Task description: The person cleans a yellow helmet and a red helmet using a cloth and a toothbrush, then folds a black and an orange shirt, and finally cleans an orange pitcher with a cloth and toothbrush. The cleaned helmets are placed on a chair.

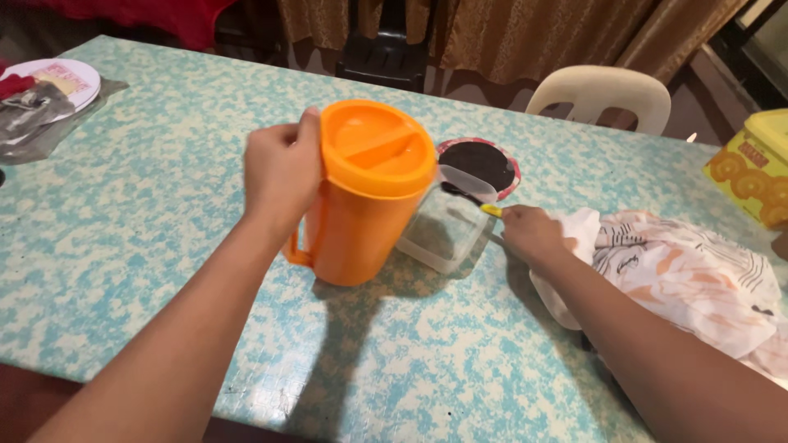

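Orange pitcher point(367, 190) in left hand point(281, 168)

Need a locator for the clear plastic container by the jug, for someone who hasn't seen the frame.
Start at the teal mottled table and find the tall orange plastic jug near its middle, gripped by the left hand. The clear rectangular plastic container sits right beside the jug, on the side toward the right hand. It is the only see-through, lidless box; the round dark lid behind it is flat.

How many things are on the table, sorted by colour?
Orange: 1, the pitcher gripped by the left hand
Clear: 1, the container near the right hand
Yellow: 1, the tin
White patterned: 1, the cloth
Red-rimmed dark: 1, the round lid
White: 1, the plate
Total: 6
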